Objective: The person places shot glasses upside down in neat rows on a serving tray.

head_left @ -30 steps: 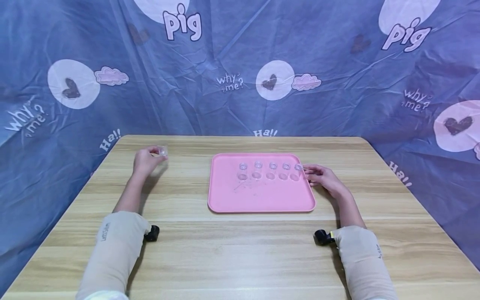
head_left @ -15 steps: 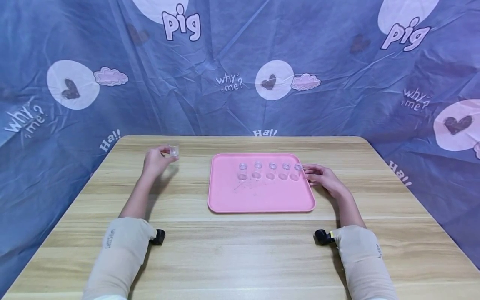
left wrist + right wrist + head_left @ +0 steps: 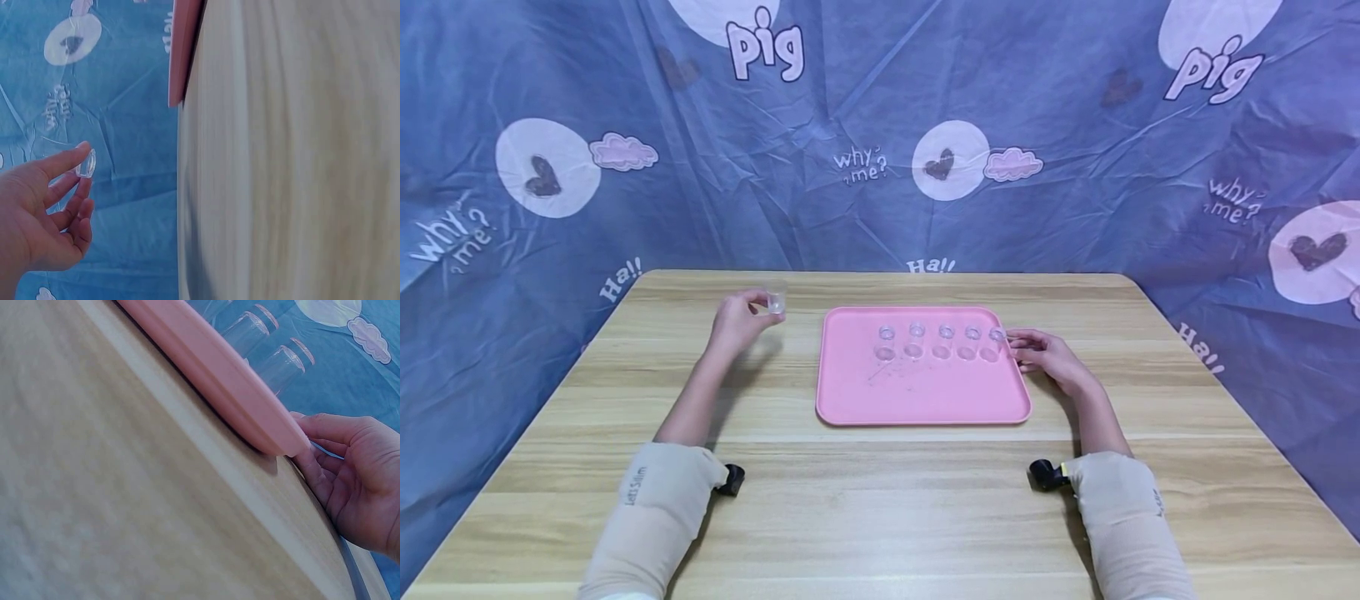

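My left hand [image 3: 737, 323] pinches a small clear shot glass [image 3: 777, 303] between thumb and fingertips, raised above the table left of the tray. In the left wrist view part of this glass [image 3: 90, 164] shows past the fingertips. My right hand [image 3: 1051, 358] holds the right rim of a pink tray [image 3: 917, 406], fingers on either side of the edge in the right wrist view. On the tray, several clear shot glasses [image 3: 946, 342] stand in a row near the back, narrow ends up. The rightmost glass [image 3: 991, 344] is close to the right fingertips.
Under the tray is a light wooden table [image 3: 880, 508]. A blue printed cloth [image 3: 820, 208] hangs behind it. Black wrist cameras [image 3: 730, 480] stick out from the beige sleeves [image 3: 658, 500].
My left hand has moved right with the shot glass, closer to the tray's left edge. The right hand, the tray and the row of glasses have stayed in place.
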